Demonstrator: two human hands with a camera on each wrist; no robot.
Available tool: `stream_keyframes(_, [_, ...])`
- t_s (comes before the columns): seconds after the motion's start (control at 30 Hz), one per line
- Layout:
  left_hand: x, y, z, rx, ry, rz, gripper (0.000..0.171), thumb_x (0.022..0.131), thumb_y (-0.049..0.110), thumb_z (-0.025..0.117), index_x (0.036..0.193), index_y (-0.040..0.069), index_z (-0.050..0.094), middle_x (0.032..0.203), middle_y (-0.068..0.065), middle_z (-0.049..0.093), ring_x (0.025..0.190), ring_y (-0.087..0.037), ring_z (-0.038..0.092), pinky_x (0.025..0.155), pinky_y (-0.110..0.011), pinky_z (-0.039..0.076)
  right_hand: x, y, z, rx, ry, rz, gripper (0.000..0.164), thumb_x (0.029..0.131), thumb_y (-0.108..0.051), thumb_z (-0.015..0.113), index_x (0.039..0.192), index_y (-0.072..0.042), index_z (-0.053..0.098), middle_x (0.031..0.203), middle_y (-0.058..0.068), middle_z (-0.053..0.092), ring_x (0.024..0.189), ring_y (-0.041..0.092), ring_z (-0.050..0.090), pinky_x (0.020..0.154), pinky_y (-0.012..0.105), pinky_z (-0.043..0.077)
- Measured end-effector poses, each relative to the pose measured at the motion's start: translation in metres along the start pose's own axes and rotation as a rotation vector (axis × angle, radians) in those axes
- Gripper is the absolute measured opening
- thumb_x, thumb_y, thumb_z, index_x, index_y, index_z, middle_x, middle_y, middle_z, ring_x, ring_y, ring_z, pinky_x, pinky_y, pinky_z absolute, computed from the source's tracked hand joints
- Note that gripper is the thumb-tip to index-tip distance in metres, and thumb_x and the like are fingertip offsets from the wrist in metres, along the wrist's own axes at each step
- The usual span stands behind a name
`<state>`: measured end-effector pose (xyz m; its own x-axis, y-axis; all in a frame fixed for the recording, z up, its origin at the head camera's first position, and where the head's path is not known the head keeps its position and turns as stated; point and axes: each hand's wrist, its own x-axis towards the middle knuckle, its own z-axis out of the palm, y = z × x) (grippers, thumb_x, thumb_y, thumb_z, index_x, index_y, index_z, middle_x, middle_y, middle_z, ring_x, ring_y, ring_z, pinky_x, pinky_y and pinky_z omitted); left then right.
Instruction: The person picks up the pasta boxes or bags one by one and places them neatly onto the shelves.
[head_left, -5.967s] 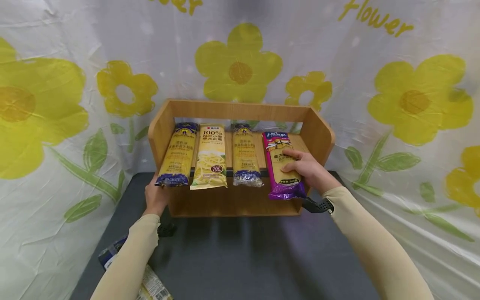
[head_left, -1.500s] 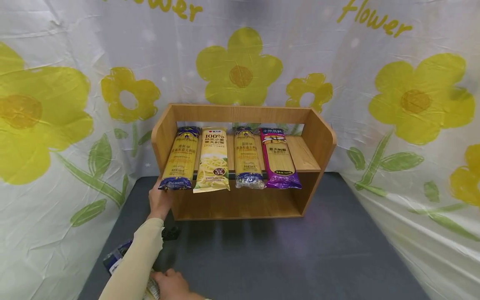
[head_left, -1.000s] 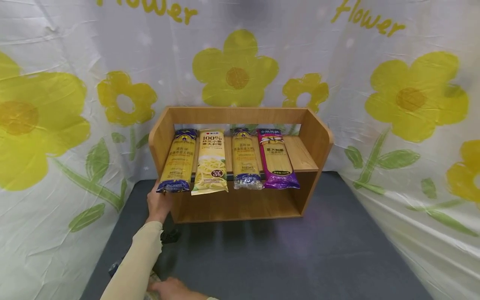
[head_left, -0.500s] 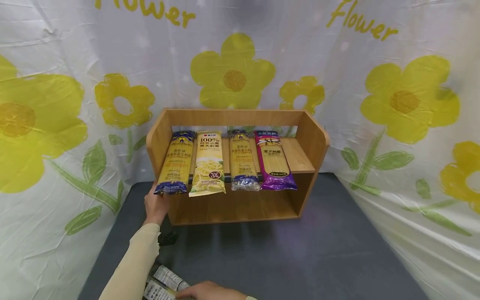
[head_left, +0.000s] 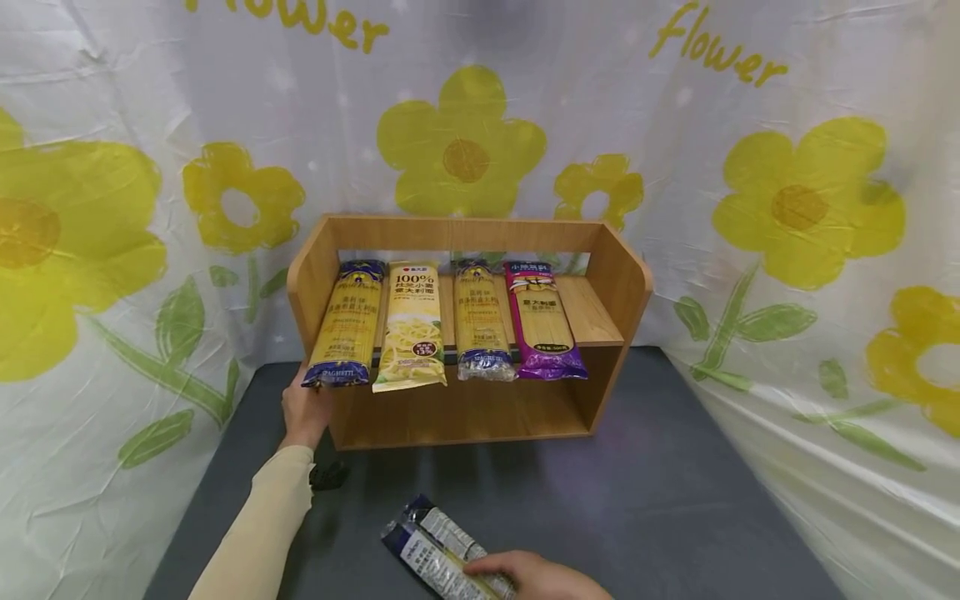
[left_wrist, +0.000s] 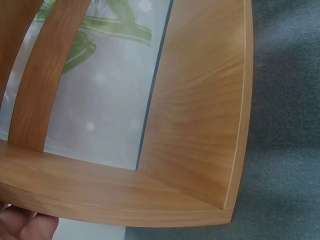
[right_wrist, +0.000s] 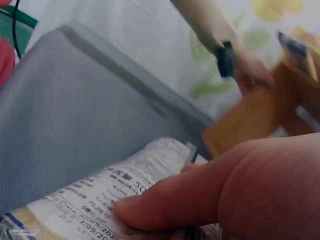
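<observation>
My left hand [head_left: 306, 414] grips the left side panel of a two-tier wooden shelf [head_left: 622, 292]; in the left wrist view its fingers [left_wrist: 37, 227] are at the panel's outer side. Low in the head view, my right hand [head_left: 540, 577] pinches a spaghetti packet [head_left: 442, 550] with dark blue ends. The packet's printed white back label [right_wrist: 125, 185] faces up beneath the thumb. On the upper tier lie a blue-and-yellow spaghetti packet [head_left: 347, 325], a cream pasta packet [head_left: 411, 325], another blue-and-yellow packet [head_left: 483, 321] and a purple-ended pasta packet [head_left: 546, 321].
Bare board [head_left: 592, 312] shows on the upper tier right of the purple packet. Beneath it is the open lower tier [head_left: 465, 417]. The shelf stands on a dark grey table [head_left: 637, 500], before a flower-print curtain [head_left: 465, 158].
Earlier, my right hand was on the purple packet on the shelf; that packet now lies further left. The right hand has since drawn the spaghetti packet rightward from beside my left forearm. The left hand stays.
</observation>
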<state>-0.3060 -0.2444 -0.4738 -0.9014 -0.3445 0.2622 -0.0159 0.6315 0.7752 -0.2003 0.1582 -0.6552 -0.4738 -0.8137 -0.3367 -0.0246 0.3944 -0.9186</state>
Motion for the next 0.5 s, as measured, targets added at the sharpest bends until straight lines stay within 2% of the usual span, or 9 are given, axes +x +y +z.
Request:
stream_keyframes(0.1, [-0.001,-0.001,0.000,0.002,0.003,-0.004,0.044,0.111,0.024,0.036,0.145,-0.001,0.045,0.126,-0.038,0.062,0.101,-0.052,0.064,0.080,-0.060,0.049,-0.035,-0.001,-0.008,0.051,0.015,-0.061,0.058,0.095,-0.035,0.073,0.149,-0.032,0.053,0.152,-0.010,0.052,0.133,-0.001,0.047,0.102,0.023,0.044])
stream_keyframes(0.2, [0.000,-0.002,0.000,0.007,0.007,-0.001,0.044,0.111,0.026,0.036,0.143,-0.001,0.047,0.123,-0.037,0.063,0.100,-0.051,0.064,0.078,-0.059,0.049,-0.072,-0.023,-0.007,0.092,0.064,-0.187,0.061,0.096,-0.025,0.072,0.150,-0.006,0.050,0.154,0.006,0.053,0.134,-0.003,0.046,0.103,0.018,0.041])
stream_keyframes(0.3, [0.001,-0.002,0.000,0.001,0.004,-0.005,0.046,0.111,0.029,0.035,0.145,0.000,0.046,0.125,-0.037,0.062,0.100,-0.050,0.063,0.077,-0.058,0.049,-0.105,-0.042,-0.003,0.151,0.132,-0.249,0.065,0.099,-0.023,0.068,0.146,0.014,0.043,0.150,-0.001,0.056,0.131,-0.008,0.047,0.105,0.017,0.040])
stream_keyframes(0.4, [0.002,-0.002,-0.001,-0.004,0.001,-0.006,0.047,0.111,0.032,0.035,0.145,0.001,0.046,0.127,-0.036,0.062,0.100,-0.049,0.063,0.077,-0.057,0.049,-0.131,-0.039,-0.005,0.212,0.197,-0.195,0.070,0.102,-0.032,0.063,0.147,0.016,0.039,0.145,-0.018,0.056,0.130,-0.011,0.046,0.108,0.027,0.040])
stream_keyframes(0.43, [0.002,-0.001,-0.002,-0.004,0.000,-0.004,0.047,0.111,0.032,0.035,0.145,0.001,0.046,0.127,-0.036,0.062,0.100,-0.049,0.063,0.077,-0.057,0.049,-0.138,-0.036,-0.007,0.255,0.215,-0.151,0.072,0.102,-0.035,0.062,0.149,0.014,0.038,0.146,-0.018,0.054,0.133,-0.007,0.045,0.110,0.033,0.040])
stream_keyframes(0.5, [0.002,-0.001,-0.002,0.001,-0.007,-0.001,0.047,0.111,0.030,0.036,0.145,0.000,0.046,0.127,-0.036,0.061,0.102,-0.050,0.063,0.079,-0.058,0.049,-0.153,-0.029,-0.010,0.326,0.267,-0.067,0.074,0.102,-0.041,0.061,0.151,0.009,0.038,0.152,-0.006,0.053,0.140,0.006,0.045,0.111,0.043,0.041])
